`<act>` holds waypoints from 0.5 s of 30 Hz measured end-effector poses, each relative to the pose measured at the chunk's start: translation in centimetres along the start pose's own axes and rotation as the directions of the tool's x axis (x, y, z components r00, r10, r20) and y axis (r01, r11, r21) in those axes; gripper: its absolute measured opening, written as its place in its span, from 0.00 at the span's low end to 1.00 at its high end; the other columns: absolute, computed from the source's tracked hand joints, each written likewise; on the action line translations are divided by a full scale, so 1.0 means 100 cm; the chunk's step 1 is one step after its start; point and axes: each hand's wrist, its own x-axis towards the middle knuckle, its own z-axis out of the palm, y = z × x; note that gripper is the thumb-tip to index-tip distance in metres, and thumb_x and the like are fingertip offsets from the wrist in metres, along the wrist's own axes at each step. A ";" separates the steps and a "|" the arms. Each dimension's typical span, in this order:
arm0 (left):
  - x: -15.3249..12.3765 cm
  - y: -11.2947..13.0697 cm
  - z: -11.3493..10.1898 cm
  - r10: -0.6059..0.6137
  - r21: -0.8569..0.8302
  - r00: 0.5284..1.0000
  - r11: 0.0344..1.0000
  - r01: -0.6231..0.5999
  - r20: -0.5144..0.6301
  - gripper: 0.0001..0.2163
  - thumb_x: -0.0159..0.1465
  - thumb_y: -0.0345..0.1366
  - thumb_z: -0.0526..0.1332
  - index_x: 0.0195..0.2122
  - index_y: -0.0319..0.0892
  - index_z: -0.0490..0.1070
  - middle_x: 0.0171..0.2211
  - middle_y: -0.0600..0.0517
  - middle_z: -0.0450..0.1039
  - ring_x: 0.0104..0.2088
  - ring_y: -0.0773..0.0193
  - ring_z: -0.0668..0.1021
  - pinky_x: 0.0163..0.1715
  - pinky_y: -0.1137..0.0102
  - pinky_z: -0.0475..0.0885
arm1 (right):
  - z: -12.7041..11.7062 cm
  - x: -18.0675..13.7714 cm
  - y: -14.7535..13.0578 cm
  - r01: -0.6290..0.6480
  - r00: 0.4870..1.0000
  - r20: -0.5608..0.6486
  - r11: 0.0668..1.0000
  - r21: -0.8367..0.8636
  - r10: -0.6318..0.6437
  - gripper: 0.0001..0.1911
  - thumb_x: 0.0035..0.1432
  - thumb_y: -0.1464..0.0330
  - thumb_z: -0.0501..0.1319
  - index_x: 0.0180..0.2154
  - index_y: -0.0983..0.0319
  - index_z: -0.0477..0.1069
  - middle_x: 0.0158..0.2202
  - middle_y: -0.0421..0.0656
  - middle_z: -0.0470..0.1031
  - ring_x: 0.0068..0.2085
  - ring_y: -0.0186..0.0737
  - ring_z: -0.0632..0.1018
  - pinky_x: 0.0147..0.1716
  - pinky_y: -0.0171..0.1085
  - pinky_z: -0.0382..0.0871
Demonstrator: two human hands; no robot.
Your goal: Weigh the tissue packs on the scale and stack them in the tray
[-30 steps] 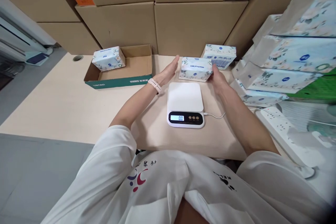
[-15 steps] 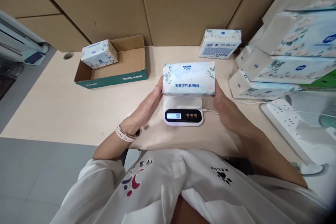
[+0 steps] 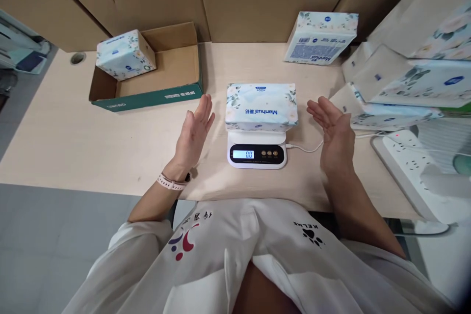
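Observation:
A tissue pack [image 3: 261, 105] with a floral print and blue "Manhua" lettering rests on the white digital scale [image 3: 256, 163]. The scale's lit display reads 0.0, and its plate is mostly hidden under the pack. To the left of the pack, my left hand [image 3: 193, 132] is held open and apart from it, fingers stretched out. My right hand [image 3: 333, 130] is likewise open on the other side, palm turned toward the pack, touching nothing.
A green-sided cardboard tray [image 3: 154, 96] at the back left holds one tissue pack [image 3: 125, 55]. Another pack [image 3: 322, 39] stands at the back right, beside a pile of packs [image 3: 427, 78]. A power strip [image 3: 412, 167] lies at the right; a white cable [image 3: 307, 149] runs from the scale.
Both hands have let go of the tissue pack and moved outward, left and right. The pack now sits on the scale by itself. The camera view has shifted slightly.

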 end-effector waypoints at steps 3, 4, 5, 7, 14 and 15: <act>0.002 0.001 -0.002 -0.004 -0.034 1.000 0.999 0.004 0.021 0.44 0.71 0.77 0.45 0.79 0.58 0.63 0.86 0.57 0.45 0.87 0.50 0.43 0.86 0.50 0.44 | 0.001 -0.004 0.001 -0.019 0.997 0.068 1.000 0.022 0.018 0.41 0.74 0.33 0.48 0.69 0.49 0.76 0.70 0.46 0.80 0.75 0.57 0.75 0.80 0.66 0.60; 0.002 0.001 -0.001 -0.007 -0.041 1.000 0.999 0.008 0.027 0.44 0.71 0.76 0.45 0.79 0.58 0.63 0.86 0.57 0.46 0.87 0.50 0.43 0.86 0.51 0.43 | 0.002 -0.005 0.001 -0.019 0.996 0.091 1.000 0.025 0.017 0.41 0.74 0.34 0.47 0.70 0.49 0.75 0.71 0.46 0.79 0.76 0.57 0.74 0.81 0.66 0.59; 0.001 0.001 0.000 -0.011 -0.047 0.999 0.999 0.012 0.034 0.43 0.71 0.76 0.46 0.79 0.58 0.63 0.86 0.57 0.46 0.87 0.50 0.43 0.86 0.51 0.43 | 0.003 -0.007 0.001 -0.015 0.994 0.106 1.000 0.025 0.012 0.41 0.74 0.34 0.47 0.70 0.49 0.75 0.71 0.46 0.79 0.77 0.57 0.74 0.81 0.66 0.59; 0.000 0.000 0.002 -0.017 -0.056 0.998 0.998 0.020 0.053 0.43 0.72 0.76 0.46 0.78 0.58 0.64 0.86 0.57 0.46 0.87 0.51 0.44 0.86 0.52 0.43 | 0.004 -0.009 0.002 -0.001 0.993 0.120 1.000 0.017 -0.001 0.40 0.75 0.35 0.47 0.71 0.48 0.74 0.72 0.45 0.78 0.77 0.56 0.73 0.81 0.65 0.58; -0.001 -0.004 0.005 -0.053 -0.077 0.996 0.995 0.059 0.074 0.44 0.72 0.75 0.46 0.80 0.54 0.62 0.86 0.53 0.47 0.86 0.49 0.44 0.86 0.53 0.42 | 0.002 -0.007 0.004 0.029 0.997 0.069 0.999 -0.027 -0.027 0.39 0.75 0.35 0.47 0.67 0.50 0.77 0.67 0.46 0.82 0.73 0.55 0.78 0.80 0.66 0.61; -0.001 -0.004 0.005 -0.055 -0.079 0.996 0.995 0.061 0.073 0.44 0.72 0.75 0.46 0.80 0.53 0.62 0.86 0.52 0.47 0.86 0.49 0.44 0.86 0.53 0.42 | 0.002 -0.006 0.004 0.023 0.998 0.052 0.999 -0.024 -0.022 0.40 0.75 0.35 0.47 0.66 0.52 0.78 0.66 0.47 0.84 0.71 0.56 0.80 0.79 0.66 0.62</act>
